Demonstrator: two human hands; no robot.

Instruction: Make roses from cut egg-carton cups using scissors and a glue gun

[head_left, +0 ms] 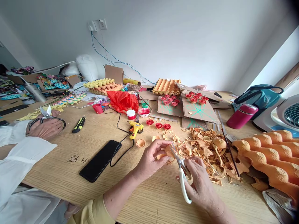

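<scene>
My left hand (151, 157) pinches a small orange egg-carton piece (171, 150) between thumb and fingers. My right hand (198, 180) is closed around the white-handled scissors (184, 186), whose blades meet the orange piece. Behind and to the right of my hands lies a heap of orange carton scraps (207, 146). One orange carton flower (140, 143) sits to the left of my left hand. Three red flowers (158, 125) stand in a row farther back, and more red flowers (193, 100) rest on cardboard sheets (198, 113).
A black phone (100, 160) and a yellow glue gun (136, 129) with its cable lie to the left. Orange egg trays (273, 152) and a pink bottle (242, 116) are at the right. At far left, another person's hands (45, 127) hold scissors near a utility knife (78, 124).
</scene>
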